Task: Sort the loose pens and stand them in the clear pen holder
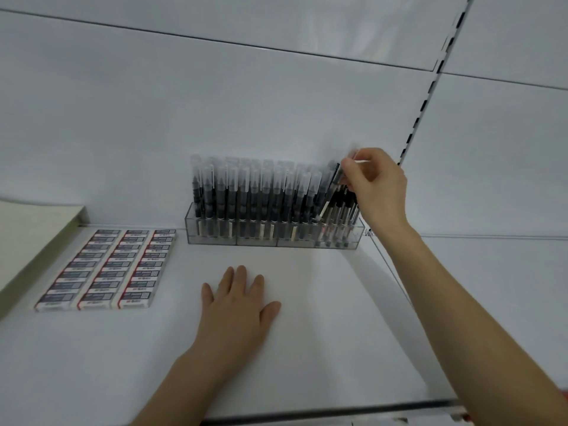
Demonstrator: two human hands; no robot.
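Your right hand [376,186] is raised at the right end of the clear pen holder [215,236]. Its grip is closed on one pen [329,196]: the thumb and fingertips pinch it near the capped top, and the other fingers are curled in beside them. That pen is tilted, with its top leaning right toward your hand and its lower end down at the holder's rim, about where the rightmost compartment begins. Blur makes it impossible to tell whether the tip is already inside.

Your left hand [238,305] lies palm down on the white shelf [307,333], in front of the holder and well apart from it. Its grip is open, with the fingers straight and slightly spread, and it holds nothing.

The holder stands at the back of the shelf against the white back panel [215,103] and is split by dividers into compartments. The left and middle compartments are packed with upright dark pens with clear caps [246,192]. The rightmost one holds slimmer pens [341,219] that lean to the right, just beside your right hand.

To the left of the holder, flat on the shelf, lie three rows of small packaged erasers [107,269], edge to edge. Further left a pale green-edged box [30,238] sits at the frame's edge. A slotted upright strip [430,93] runs up the back panel above your right hand.
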